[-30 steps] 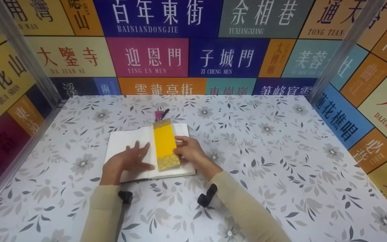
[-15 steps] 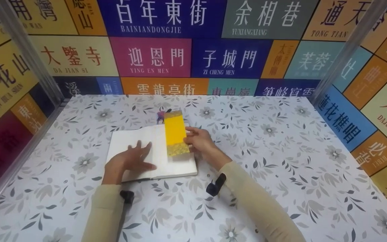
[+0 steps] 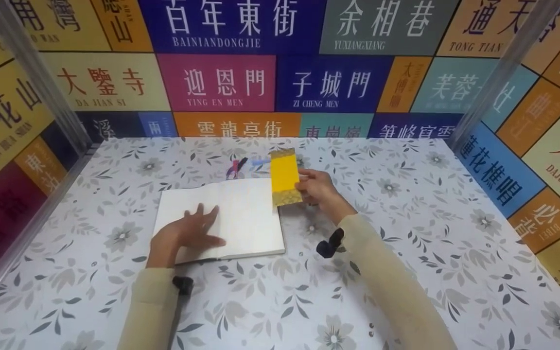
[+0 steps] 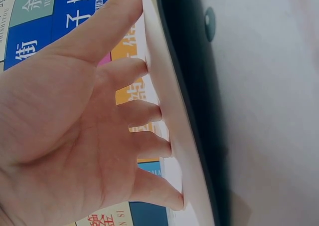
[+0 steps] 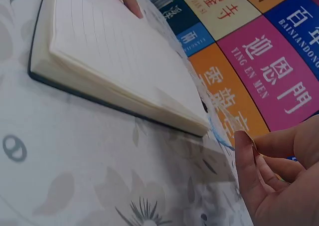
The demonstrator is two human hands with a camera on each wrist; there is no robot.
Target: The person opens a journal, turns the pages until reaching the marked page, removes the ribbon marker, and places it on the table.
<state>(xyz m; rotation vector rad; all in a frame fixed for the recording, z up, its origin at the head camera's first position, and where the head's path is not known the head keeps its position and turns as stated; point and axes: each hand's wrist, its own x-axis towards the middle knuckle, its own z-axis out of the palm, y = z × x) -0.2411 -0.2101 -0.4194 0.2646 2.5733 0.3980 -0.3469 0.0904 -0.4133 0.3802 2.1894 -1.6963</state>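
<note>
An open notebook with cream pages lies on the table. My left hand rests on its left page with fingers spread; in the left wrist view the fingertips press the paper beside the dark cover edge. My right hand pinches the right edge of a yellow bookmark with gold patterned ends, held over the notebook's far right corner. A blue string shows near that hand in the right wrist view, where the bookmark is seen nearly edge-on. Lined paper shows on the notebook there.
Just beyond the notebook's far edge lies a small pink and black thing. A floral cloth covers the table. Panels with large printed characters stand behind and at both sides.
My right hand has carried the bookmark from the notebook's right page up, away and to the right, past its far right corner. My left hand has stayed on the left page.
</note>
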